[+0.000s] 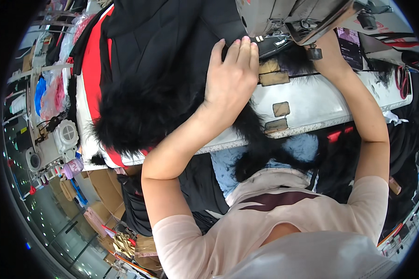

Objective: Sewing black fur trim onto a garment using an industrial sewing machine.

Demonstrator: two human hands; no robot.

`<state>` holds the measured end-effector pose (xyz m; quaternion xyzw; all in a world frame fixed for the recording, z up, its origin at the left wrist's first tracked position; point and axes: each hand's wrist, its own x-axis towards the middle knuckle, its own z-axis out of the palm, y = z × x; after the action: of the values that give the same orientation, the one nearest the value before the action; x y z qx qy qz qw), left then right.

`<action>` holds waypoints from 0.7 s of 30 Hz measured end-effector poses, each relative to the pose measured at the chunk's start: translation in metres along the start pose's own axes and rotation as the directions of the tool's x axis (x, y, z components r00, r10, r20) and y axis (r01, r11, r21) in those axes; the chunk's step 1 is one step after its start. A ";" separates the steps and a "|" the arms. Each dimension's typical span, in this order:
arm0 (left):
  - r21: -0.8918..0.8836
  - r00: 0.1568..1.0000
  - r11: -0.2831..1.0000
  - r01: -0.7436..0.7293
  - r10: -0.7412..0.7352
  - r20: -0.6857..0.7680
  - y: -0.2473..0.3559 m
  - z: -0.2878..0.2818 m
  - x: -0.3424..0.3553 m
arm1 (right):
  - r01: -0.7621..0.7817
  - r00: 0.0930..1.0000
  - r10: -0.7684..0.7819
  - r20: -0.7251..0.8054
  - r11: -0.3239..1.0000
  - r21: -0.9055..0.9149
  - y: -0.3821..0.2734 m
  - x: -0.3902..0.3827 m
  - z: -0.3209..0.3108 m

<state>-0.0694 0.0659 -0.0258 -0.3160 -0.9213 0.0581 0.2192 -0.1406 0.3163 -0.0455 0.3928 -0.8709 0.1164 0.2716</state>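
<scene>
My left hand [233, 74] lies palm down on black fabric [158, 51], fingers extended toward the needle area of a sewing machine [288, 18]. Black fur trim [135, 116] lies along the fabric and hangs over the table edge onto my lap. A red-and-white layer [91, 83] shows under the black cloth at the left. My right hand [328, 58] reaches behind the machine head beside more black fur [295, 59]; its fingers are hidden by the machine.
A white table [298, 97] has a ruler strip along its front edge. A phone [351, 51] and red scissors [401, 83] are at right. A small fan [67, 137], plastic bags [51, 93] and cardboard boxes [102, 190] crowd the left side.
</scene>
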 end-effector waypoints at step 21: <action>-0.061 0.994 0.996 -0.060 0.055 -0.093 -0.006 0.008 0.011 | -0.120 0.969 0.102 0.226 0.991 0.067 0.026 -0.030 0.006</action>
<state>-0.0840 0.0687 -0.0273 -0.3516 -0.9022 0.0204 0.2490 -0.1460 0.3491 -0.0675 0.3644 -0.9110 0.1217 0.1500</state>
